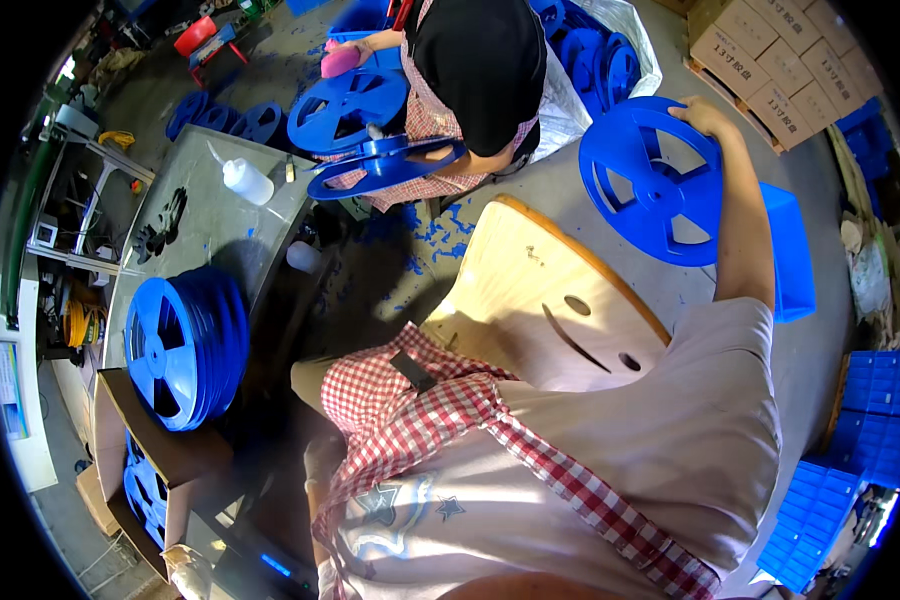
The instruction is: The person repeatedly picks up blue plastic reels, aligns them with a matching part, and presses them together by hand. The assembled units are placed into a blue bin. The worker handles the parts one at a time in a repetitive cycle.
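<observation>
At the upper right, my right hand [705, 115] is closed over the rim of a large blue plastic reel [635, 165]. The reel has a small hub hole and several wide cut-outs, and its flat face is turned up toward me. My right arm reaches out straight to it, beyond a pale wooden chair [530, 300]. I cannot find my left hand in the picture; the lower left is dark and blurred. A red-and-white checked apron [410, 410] bunches over my lap.
A co-worker in black [480, 75] stands ahead among blue reels. On the grey table [205, 220] are a white squeeze bottle [247, 181], black gloves [160, 227] and stacked blue reels [205, 340]. A cardboard box [165, 430], blue bin [788, 255] and stacked cartons [770, 60] stand around.
</observation>
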A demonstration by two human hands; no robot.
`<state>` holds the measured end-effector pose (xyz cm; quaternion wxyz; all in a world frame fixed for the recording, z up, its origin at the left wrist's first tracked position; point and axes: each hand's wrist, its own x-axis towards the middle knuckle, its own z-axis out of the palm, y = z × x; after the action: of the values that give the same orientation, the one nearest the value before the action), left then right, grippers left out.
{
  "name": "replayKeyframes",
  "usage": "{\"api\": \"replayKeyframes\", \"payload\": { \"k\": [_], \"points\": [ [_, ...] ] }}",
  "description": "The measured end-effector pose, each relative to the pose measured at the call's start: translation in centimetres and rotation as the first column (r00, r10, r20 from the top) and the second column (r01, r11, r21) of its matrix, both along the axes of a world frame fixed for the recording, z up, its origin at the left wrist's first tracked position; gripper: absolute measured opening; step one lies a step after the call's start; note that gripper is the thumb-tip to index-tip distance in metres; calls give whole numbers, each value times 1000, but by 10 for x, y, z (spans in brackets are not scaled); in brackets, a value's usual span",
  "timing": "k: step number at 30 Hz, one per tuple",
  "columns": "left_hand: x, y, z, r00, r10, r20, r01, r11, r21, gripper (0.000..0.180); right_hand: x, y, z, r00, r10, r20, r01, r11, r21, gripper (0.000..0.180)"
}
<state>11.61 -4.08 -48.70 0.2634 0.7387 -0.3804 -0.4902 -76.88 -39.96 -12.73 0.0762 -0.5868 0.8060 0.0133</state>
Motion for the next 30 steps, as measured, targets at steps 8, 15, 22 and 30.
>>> {"api": "replayKeyframes", "payload": {
  "k": [8, 15, 22, 30],
  "points": [
    [32, 21, 7, 861, 372, -348, -343, 928, 142, 17, 6, -127, 74, 904, -128, -408, -139, 814, -564, 48],
    [5, 37, 4, 990, 49, 129, -28, 987, -160, 14, 18, -157, -19, 972, -234, 26, 188, 705, -684, 60],
    [28, 66, -37, 833, -261, 488, 303, 953, -6, 22, 33, -101, -55, 876, 32, 482, 49, 987, -153, 39],
    [-44, 2, 26, 986, 21, 163, -11, 998, -62, 18, 161, -8, 147, 612, 550, 569, -441, 834, -331, 35]
  ]
}}
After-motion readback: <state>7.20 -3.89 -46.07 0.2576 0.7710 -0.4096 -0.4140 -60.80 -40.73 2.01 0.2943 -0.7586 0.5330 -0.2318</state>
